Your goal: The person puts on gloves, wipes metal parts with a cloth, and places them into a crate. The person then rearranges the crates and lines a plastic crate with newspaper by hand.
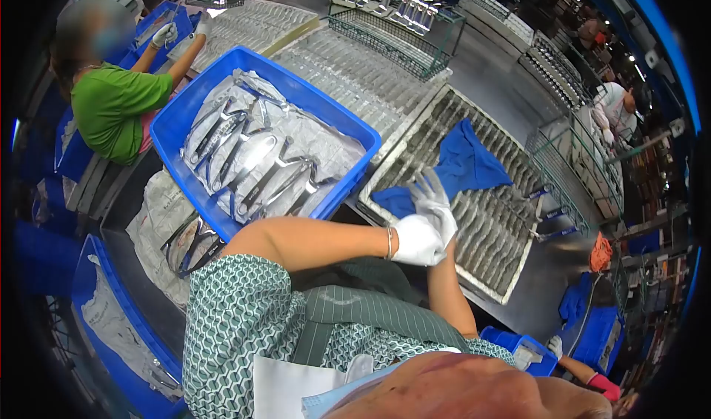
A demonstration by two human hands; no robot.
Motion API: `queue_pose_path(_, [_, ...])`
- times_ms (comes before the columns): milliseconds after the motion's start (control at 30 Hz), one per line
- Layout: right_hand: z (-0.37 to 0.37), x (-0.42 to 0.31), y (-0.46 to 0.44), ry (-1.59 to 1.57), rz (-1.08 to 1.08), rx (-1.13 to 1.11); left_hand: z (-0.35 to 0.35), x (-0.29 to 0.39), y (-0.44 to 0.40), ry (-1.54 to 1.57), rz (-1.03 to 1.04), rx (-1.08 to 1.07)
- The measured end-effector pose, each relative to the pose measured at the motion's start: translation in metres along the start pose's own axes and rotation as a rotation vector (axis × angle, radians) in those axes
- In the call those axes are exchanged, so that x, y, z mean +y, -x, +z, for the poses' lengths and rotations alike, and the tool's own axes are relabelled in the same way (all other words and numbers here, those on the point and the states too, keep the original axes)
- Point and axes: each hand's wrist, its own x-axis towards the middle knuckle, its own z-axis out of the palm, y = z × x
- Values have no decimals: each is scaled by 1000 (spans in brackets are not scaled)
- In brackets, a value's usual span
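Both my hands wear white gloves and meet above a rimmed tray point(489, 278) with rows of wavy grey slots. My left hand point(416, 243), with a bracelet at its wrist, lies across the right wrist and appears closed on the glove there; its fingertips are partly hidden. Beyond it, my right hand point(435, 200) points away with its fingers apart and holds nothing visible. Close by, a crumpled blue cloth point(474, 163) lies over the tray. Left of my hands stands a blue tub point(296, 100) lined with whitish sheeting, holding several shiny, curved, forked metal pieces point(255, 156).
More forked pieces point(194, 245) lie on sheeting beside the tub. Slotted trays point(355, 78) and a green wire basket point(385, 41) stand farther back. A co-worker in a green shirt point(111, 108) works at left. Another blue tub point(122, 330) stands lower left.
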Motion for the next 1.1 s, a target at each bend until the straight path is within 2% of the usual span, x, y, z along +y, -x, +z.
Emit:
queue_pose_path(33, [11, 3, -14, 132, -130, 99, 0, 1, 1, 30, -28, 4])
queue_pose_path(100, [27, 0, -35, 113, -11, 277, 2, 10, 4, 52, 32, -37])
queue_pose_path(167, [36, 2, -47, -34, 145, 283, 7, 18, 7, 253, 105, 106])
queue_pose_path(200, [39, 3, -54, -42, 225, 199, 4, 15, 5, 286, 90, 115])
queue_pose_path(233, [45, 2, -61, -24, 277, 230, 0, 12, 3, 321, 77, 123])
queue_pose_path(300, [44, 0, -82, -7, 228, 141, -9, 5, -4, 372, 58, 152])
queue_pose_path(400, [47, -24, -91, 34, 285, -43, -32, 5, -11, 462, -10, 153])
queue_pose_path(433, [54, -39, -96, 73, 264, -38, -43, 4, -14, 471, -32, 173])
queue_pose_path(500, [78, -71, -113, 150, 225, -28, -71, -3, -13, 554, -243, 150])
queue_pose_path(567, [125, -100, -137, 307, 124, 132, -98, -7, -2, 604, -426, 240])
queue_pose_path(667, [137, -110, -176, 145, 88, 201, -135, -5, 29, 547, -595, 145])
queue_pose_path(700, [143, -113, -190, 119, 86, 246, -147, 1, 39, 594, -619, 192])
queue_pose_path(767, [138, -110, -216, 146, 65, 276, -160, 11, 58, 790, -958, 108])
queue_pose_path(833, [125, -108, -246, 55, 93, 189, -169, 16, 74, 851, -1098, 112])
queue_pose_path(900, [104, -103, -270, -151, 263, 274, -156, 13, 94, 877, -1097, 232])
queue_pose_path(933, [108, -108, -275, -161, 239, 177, -155, 13, 100, 883, -1113, 268])
queue_pose_path(1100, [98, -115, -291, -414, 258, 5, -168, 9, 116, 966, -1092, 461])
